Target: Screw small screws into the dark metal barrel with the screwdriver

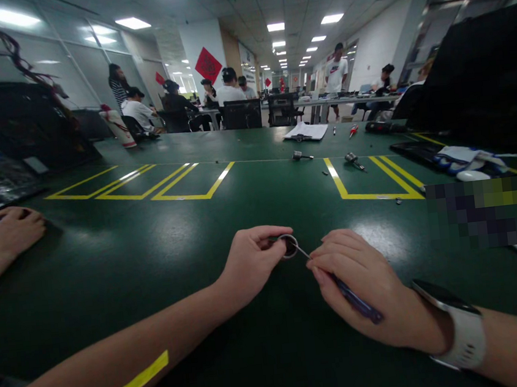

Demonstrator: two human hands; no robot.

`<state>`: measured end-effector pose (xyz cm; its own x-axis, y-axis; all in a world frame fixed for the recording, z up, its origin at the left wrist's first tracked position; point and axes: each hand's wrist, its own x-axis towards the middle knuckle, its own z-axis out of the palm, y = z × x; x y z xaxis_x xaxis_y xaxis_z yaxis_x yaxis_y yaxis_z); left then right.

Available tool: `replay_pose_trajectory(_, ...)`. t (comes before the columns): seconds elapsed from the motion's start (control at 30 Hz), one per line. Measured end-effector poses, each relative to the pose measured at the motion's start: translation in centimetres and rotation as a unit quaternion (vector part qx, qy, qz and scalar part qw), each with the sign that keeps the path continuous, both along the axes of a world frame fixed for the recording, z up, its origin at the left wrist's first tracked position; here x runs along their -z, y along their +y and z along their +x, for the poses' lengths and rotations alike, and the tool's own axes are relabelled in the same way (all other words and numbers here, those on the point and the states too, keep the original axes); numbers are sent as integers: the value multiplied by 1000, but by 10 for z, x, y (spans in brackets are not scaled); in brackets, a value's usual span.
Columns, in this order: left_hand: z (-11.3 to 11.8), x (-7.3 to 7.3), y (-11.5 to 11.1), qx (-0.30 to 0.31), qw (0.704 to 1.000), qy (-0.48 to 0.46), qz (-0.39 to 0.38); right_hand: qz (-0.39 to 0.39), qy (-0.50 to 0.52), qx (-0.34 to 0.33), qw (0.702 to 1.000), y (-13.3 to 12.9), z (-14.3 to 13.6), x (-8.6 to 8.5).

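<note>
My left hand [254,261] pinches a small hollow round metal part [287,237] between thumb and fingers, with its open end facing right. A screwdriver [355,297] with a dark blue handle and thin shaft is gripped in my right hand [362,281]. The shaft reaches left to the opening of the round part; whether the tip touches inside is too small to tell. Farther out on the table lie two metal pieces with a thick head and thin rod, one piece [298,155] near the middle and another piece [351,159] by the taped frame on the right.
Yellow tape [180,197] marks frames on the green table [170,233]. A clipboard with papers [307,131] lies farther back, near a red-handled item [354,129]. Another person's hands [10,232] rest at left. Small bits [398,201] and a cloth [470,159] lie at right.
</note>
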<state>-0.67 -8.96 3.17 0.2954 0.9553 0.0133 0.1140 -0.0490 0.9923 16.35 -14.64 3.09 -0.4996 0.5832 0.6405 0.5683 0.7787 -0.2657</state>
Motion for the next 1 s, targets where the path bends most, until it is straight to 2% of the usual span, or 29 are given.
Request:
replay_pose_trajectory(0.27,0,2,4,4,1000,-3,13,2,10,-12,1000,-1,1,0)
replay_pose_trajectory(0.43,-3,5,6,34,998,-40,-21,4,48,-17,999,-1,5,-3)
replay_pose_trajectory(0.53,-4,11,13,68,997,-41,-16,0,85,4,996,2,9,-6)
replay_pose_trajectory(0.67,-8,16,33,61,992,43,97,-59,140,66,986,9,13,-9)
replay_pose_trajectory(0.73,-10,15,46,39,977,108,181,-109,175,87,975,13,15,-10)
replay_pose_trajectory(0.8,-10,14,60,26,949,176,261,-168,215,98,957,19,16,-10)
replay_pose_trajectory(0.9,-8,14,81,30,917,237,321,-247,290,76,921,28,19,-9)
replay_pose_trajectory(1.0,-3,19,98,37,915,239,324,-313,372,30,873,40,20,-7)
